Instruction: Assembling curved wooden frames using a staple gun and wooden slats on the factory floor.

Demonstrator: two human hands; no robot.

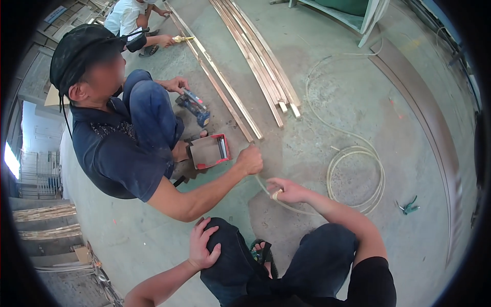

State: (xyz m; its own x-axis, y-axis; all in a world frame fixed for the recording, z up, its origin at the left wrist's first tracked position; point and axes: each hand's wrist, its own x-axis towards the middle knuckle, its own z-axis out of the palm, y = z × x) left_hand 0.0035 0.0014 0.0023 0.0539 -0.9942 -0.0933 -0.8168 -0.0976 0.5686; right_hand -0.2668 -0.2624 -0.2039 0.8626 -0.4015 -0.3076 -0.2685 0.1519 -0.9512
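The right hand [290, 191] grips the pale tube [261, 183] — apparently steadying it, calling for even tension — left hand [203, 246] spread on the knee [230, 240].

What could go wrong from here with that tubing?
Two hands, one line: the right hand grips the clear tubing just below the co-worker's fist, so an uncoordinated tug might pull it from either.
Loose loops lie on the floor beside the right forearm; they may tangle if pulled.
The left hand rests on the knee, so a slip could go uncaught.
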